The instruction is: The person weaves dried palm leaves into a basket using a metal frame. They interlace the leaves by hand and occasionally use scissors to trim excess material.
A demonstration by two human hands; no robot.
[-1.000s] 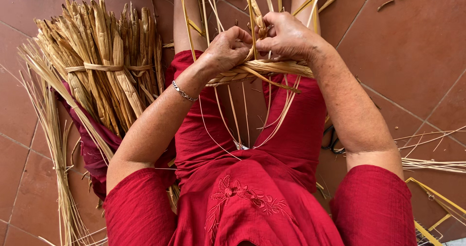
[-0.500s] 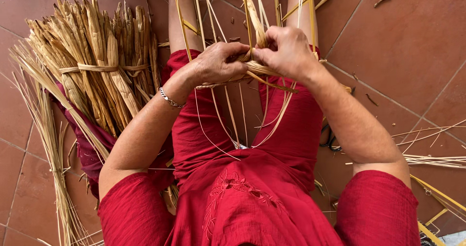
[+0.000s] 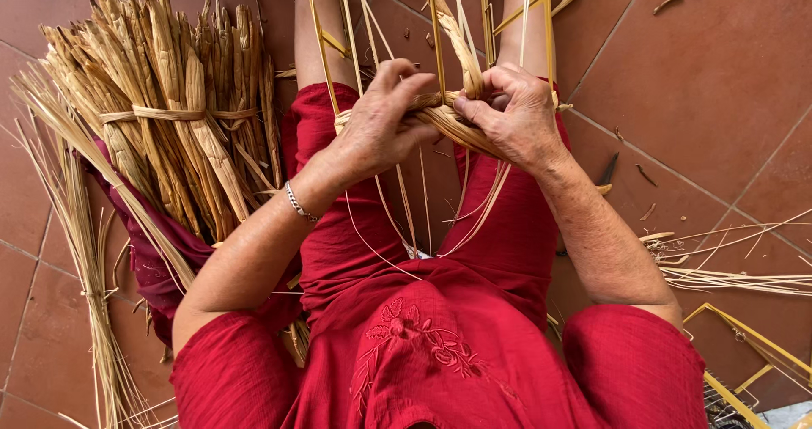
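Note:
My left hand (image 3: 382, 126) and my right hand (image 3: 516, 114) meet over my lap, both gripping a thick twisted rope of straw (image 3: 446, 116). The left hand's fingers curl around the rope from the left; the right hand pinches it from the right. A flat strand (image 3: 461, 44) rises from the rope between the hands. Several thin yellow stalks (image 3: 347, 31) run lengthwise past my legs, and loose fine strands hang down onto my red clothing (image 3: 423, 310). A silver bracelet (image 3: 296, 202) circles my left wrist.
A tied bundle of dried straw (image 3: 169, 116) lies on the tiled floor to my left, with long loose stalks (image 3: 85, 294) beside it. More loose straw (image 3: 744, 268) lies at the right. A yellow metal frame (image 3: 753, 344) shows at the lower right. Scraps dot the floor (image 3: 702, 82).
The camera has come closer. My hands have drawn together on the rope, and my left hand's fingers have spread over it.

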